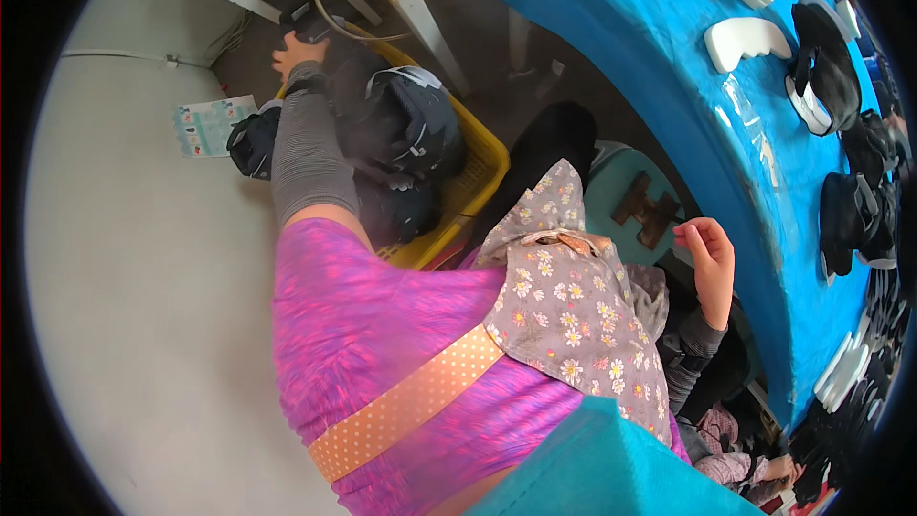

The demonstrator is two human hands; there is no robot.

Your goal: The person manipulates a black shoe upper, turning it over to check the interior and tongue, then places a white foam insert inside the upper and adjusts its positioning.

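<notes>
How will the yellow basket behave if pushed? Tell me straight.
The yellow basket would probably hold its shape, as its rim looks like moulded plastic. It may drag heavily, given the dark items heaped inside. Those might shift with a shove, since they seem loosely piled.

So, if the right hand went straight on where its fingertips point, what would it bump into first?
Probably the teal stool, near its brown patch, just beyond the right hand in the picture; depth is unclear, so the hand might pass above.

Blue table [592, 0], black shoes [829, 53], white forms [748, 42]
</notes>
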